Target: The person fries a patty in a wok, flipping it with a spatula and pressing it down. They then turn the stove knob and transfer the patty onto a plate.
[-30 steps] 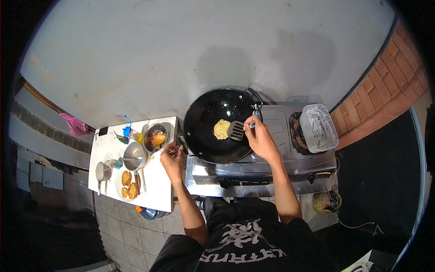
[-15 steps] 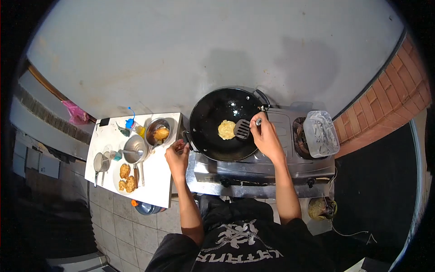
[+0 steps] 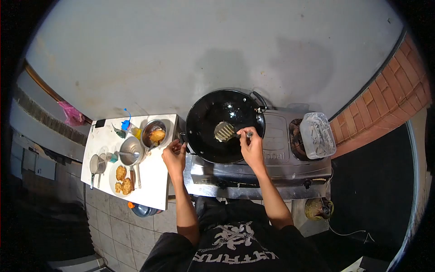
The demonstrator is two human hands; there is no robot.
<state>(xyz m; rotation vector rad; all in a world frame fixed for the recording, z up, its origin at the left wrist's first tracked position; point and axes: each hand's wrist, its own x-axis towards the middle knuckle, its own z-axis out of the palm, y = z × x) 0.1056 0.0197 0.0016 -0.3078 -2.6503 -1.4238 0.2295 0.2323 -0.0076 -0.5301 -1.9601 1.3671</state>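
My right hand (image 3: pixel 251 147) grips a black slotted turner (image 3: pixel 236 134) by its handle. The turner's slotted head lies over a pale yellow patty (image 3: pixel 222 132), which shows through the slots, inside the black wok (image 3: pixel 208 147). At the wok's left side, my left hand (image 3: pixel 174 156) has its thumb and fingers closed about the small wok handle (image 3: pixel 182 137). The wok sits on the left burner of a steel gas stove (image 3: pixel 276 170), and its base is hidden.
On the white table (image 3: pixel 152 188) at left are a plate (image 3: pixel 115 185) of browned fritters, a metal pot (image 3: pixel 131 147), a steel bowl (image 3: pixel 154 123) with a fried piece, a strainer (image 3: pixel 94 164) and an oil bottle (image 3: pixel 131 127). A plastic tub (image 3: pixel 319 136) rests over the right burner.
My right hand has moved the turner left, so that its head now covers the patty it was beside. My left hand's fingers have come closer around the wok handle. The view has shifted slightly.
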